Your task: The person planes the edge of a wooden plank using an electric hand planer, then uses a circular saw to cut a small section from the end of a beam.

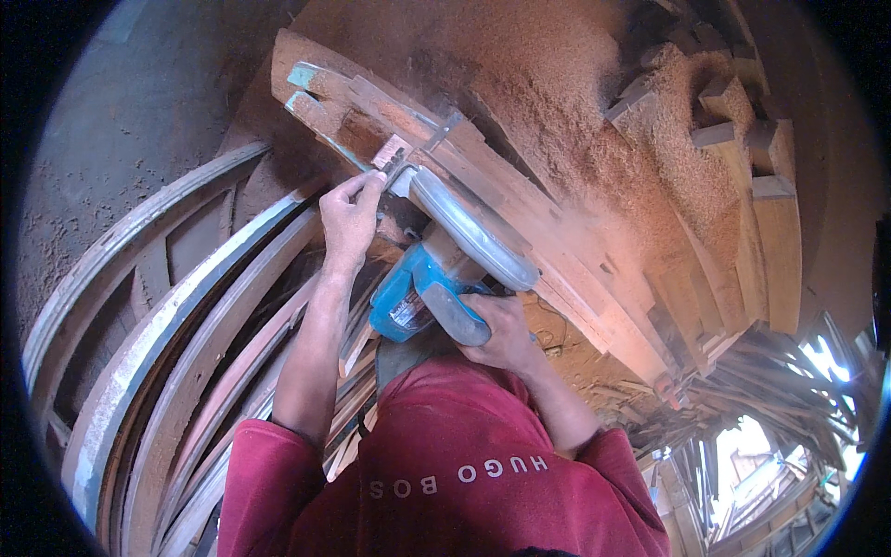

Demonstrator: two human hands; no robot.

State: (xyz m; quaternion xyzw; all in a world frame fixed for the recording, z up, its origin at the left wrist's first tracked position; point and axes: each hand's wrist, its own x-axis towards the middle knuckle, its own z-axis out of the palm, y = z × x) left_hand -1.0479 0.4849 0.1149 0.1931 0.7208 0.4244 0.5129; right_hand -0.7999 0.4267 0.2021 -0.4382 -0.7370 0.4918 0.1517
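Observation:
My right hand (501, 336) grips the handle of a blue hand-held circular saw (436, 278) with a grey blade guard. The saw rests on a long reddish wooden piece (520, 200) that runs diagonally from upper left to lower right. My left hand (351, 218) sits just left of the saw's front. Its fingertips pinch the edge of the wood near a small pale block (390, 148). The blade itself is hidden under the guard.
Thick sawdust (575, 93) covers the surface behind the wood. Stacked timber blocks (742, 167) lie at the right. Curved wooden frames (167, 306) pile up at the left. Loose slats and offcuts (742, 399) lie at the lower right. Bare floor (130, 121) shows at the upper left.

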